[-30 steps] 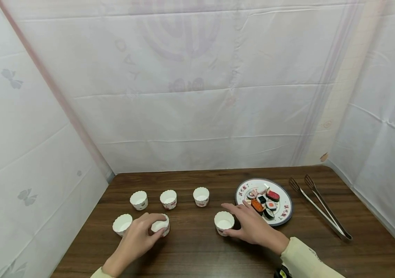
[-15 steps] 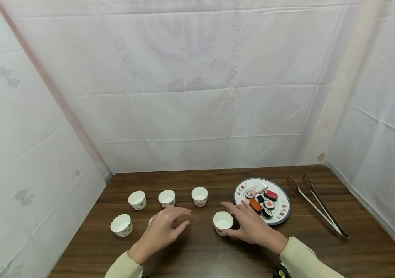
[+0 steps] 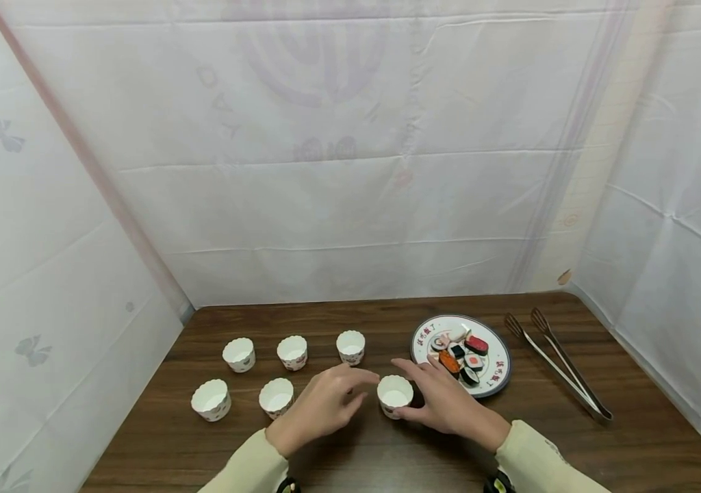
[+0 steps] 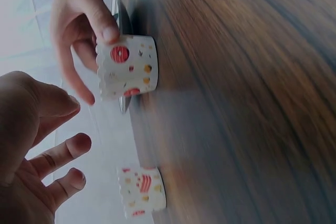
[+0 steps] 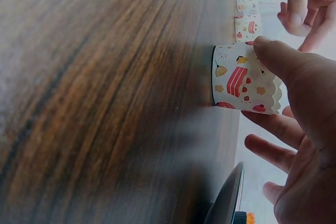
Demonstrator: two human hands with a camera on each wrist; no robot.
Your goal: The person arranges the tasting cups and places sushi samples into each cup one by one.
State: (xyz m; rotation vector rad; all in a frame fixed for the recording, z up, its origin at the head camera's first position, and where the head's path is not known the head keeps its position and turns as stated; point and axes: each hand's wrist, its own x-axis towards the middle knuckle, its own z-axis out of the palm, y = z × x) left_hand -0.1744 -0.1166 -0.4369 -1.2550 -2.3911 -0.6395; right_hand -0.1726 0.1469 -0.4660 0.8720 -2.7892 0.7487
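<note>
Left of the round, rimmed plate [image 3: 493, 352], the right hand [image 3: 445, 400] pinched a white scalloped cup [image 3: 396, 395] printed with red cakes on the wood-grained counter [image 3: 387, 469]; beside it the left hand [image 3: 328, 402] hung loosely spread; five similar cups [image 3: 239, 356] stood farther from the plate

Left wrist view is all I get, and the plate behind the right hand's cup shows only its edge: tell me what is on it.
Observer: Several sushi pieces sit on the plate.
Operator: Report what lies past the plate, on the side away from the cup.
Observer: A pair of metal tongs, just to the right of the plate in the head view.
Operator: Now count the cups for me.
Observer: Six show in the head view: three in the far row and three nearer, including the one in the right hand.
</note>
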